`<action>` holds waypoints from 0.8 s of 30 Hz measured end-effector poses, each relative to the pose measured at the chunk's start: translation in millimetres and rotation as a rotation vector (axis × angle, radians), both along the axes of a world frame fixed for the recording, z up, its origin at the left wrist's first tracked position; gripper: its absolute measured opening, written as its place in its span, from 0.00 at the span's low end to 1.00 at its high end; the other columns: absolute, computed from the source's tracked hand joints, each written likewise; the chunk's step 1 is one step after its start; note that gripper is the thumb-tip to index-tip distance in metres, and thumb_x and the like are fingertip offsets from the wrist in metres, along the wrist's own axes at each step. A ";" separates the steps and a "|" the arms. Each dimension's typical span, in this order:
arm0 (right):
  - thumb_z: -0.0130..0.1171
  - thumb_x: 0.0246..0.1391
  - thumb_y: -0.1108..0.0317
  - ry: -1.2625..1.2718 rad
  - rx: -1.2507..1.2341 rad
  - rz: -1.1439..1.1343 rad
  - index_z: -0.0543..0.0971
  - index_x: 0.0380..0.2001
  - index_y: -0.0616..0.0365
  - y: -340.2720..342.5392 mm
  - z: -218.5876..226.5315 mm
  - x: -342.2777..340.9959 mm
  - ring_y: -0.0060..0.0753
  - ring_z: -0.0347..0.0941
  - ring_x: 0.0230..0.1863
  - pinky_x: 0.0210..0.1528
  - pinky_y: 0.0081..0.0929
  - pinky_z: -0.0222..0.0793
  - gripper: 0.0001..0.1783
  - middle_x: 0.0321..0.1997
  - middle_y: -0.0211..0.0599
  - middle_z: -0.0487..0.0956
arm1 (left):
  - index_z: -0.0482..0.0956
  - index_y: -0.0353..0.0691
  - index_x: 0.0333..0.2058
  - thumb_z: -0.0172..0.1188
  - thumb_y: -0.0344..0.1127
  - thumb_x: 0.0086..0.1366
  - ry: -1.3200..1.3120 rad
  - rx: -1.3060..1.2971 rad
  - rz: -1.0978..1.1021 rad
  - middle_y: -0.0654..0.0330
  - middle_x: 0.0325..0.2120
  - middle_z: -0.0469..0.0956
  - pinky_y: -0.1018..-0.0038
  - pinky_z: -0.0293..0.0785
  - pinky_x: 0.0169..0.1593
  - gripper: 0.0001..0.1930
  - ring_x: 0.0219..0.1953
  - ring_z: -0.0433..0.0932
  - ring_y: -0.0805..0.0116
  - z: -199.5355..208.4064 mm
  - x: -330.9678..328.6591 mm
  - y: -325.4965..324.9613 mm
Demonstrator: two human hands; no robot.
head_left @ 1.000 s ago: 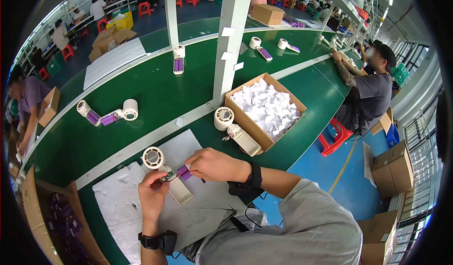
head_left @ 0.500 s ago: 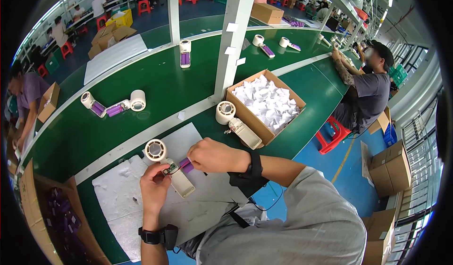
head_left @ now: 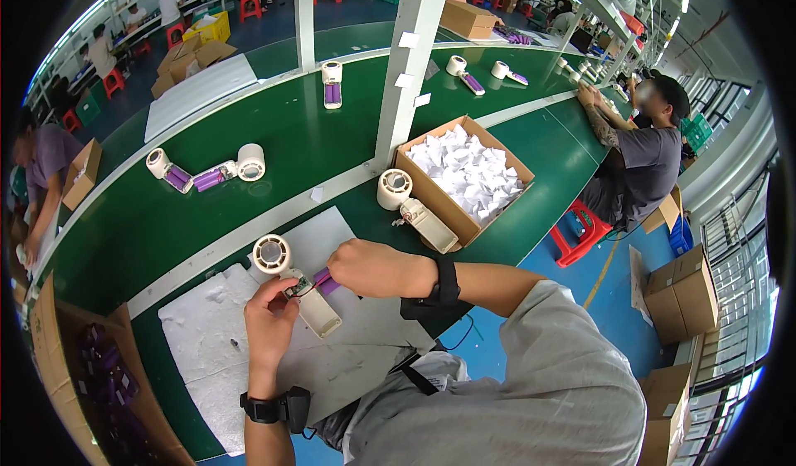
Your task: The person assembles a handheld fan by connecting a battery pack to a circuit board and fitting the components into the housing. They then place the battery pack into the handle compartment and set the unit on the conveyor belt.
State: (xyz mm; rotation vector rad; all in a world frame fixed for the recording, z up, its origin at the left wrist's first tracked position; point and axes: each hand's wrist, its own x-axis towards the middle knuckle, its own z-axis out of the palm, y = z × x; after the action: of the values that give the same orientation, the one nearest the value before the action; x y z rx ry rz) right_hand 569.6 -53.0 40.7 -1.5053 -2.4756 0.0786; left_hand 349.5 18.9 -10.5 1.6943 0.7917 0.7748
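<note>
An opened white fan (head_left: 318,312) lies on a pale sheet (head_left: 344,371), near the middle. The left hand (head_left: 270,325) pinches it by the circuit board; the right hand (head_left: 377,269) grasps a purple battery (head_left: 326,281) just right. Farther right, a carton (head_left: 433,199) holds white pieces (head_left: 464,172); near left, a bigger box (head_left: 51,346) holds purple packs (head_left: 108,371), their pale labels too small to read.

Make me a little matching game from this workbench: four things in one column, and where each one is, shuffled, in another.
Things
1. Left hand
2. Right hand
3. Open box of white pieces
4. Nearest red stool

Places
A. Beneath a seated co-worker
B. At the small circuit board
C. On the green bench, beside the pillar
D. At the purple cylinders

Pairs: 1-B; 2-D; 3-C; 4-A
</note>
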 end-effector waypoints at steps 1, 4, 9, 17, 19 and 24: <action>0.60 0.37 0.74 -0.018 0.022 0.021 0.76 0.18 0.61 0.0 -0.9 -1.0 0.49 0.75 0.28 0.34 0.38 0.72 0.03 0.24 0.45 0.76 | 0.80 0.36 0.42 0.57 0.15 0.54 -0.001 0.001 0.002 0.62 0.36 0.79 0.80 0.73 0.38 0.16 0.31 0.76 0.77 -1.6 -0.1 0.6; 0.60 0.37 0.73 -0.018 0.083 -0.011 0.76 0.19 0.61 -2.3 -3.5 -13.0 0.49 0.75 0.28 0.34 0.38 0.72 0.03 0.24 0.45 0.77 | 0.81 0.38 0.41 0.59 0.17 0.52 -0.002 0.003 0.011 0.58 0.40 0.79 0.79 0.75 0.37 0.17 0.29 0.77 0.74 -4.5 -1.2 1.5; 0.59 0.38 0.72 0.030 0.094 -0.135 0.77 0.19 0.62 -5.3 -11.9 -16.4 0.50 0.76 0.29 0.34 0.39 0.73 0.04 0.25 0.46 0.77 | 0.81 0.38 0.41 0.59 0.17 0.52 -0.015 0.026 0.009 0.58 0.40 0.78 0.79 0.74 0.38 0.17 0.30 0.76 0.74 -3.3 0.4 1.3; 0.58 0.39 0.76 0.392 0.265 -0.399 0.78 0.24 0.67 -10.0 13.3 37.2 0.48 0.76 0.25 0.31 0.37 0.73 0.06 0.24 0.48 0.77 | 0.80 0.34 0.42 0.56 0.14 0.54 -0.025 -0.021 -0.001 0.61 0.40 0.78 0.80 0.73 0.41 0.17 0.36 0.77 0.76 -0.2 1.4 -1.3; 0.59 0.41 0.76 0.362 0.332 -0.692 0.79 0.25 0.66 -15.1 40.1 68.3 0.46 0.76 0.23 0.29 0.34 0.73 0.06 0.23 0.50 0.78 | 0.80 0.34 0.42 0.56 0.14 0.54 -0.025 -0.033 0.018 0.61 0.41 0.77 0.80 0.73 0.41 0.17 0.36 0.77 0.76 -2.5 -3.0 -1.4; 0.55 0.44 0.80 0.139 0.341 -1.049 0.79 0.36 0.64 -46.7 63.7 138.0 0.40 0.77 0.23 0.30 0.28 0.73 0.12 0.26 0.45 0.81 | 0.80 0.34 0.42 0.56 0.14 0.54 -0.026 -0.029 -0.006 0.61 0.41 0.77 0.80 0.73 0.41 0.17 0.37 0.77 0.76 2.1 5.2 -2.7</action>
State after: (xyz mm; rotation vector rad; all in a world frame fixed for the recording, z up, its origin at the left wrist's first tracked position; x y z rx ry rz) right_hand 707.6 -99.7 104.4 -2.2762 -1.2486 -0.3812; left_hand 354.6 16.2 -8.5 1.6570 0.7755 0.7762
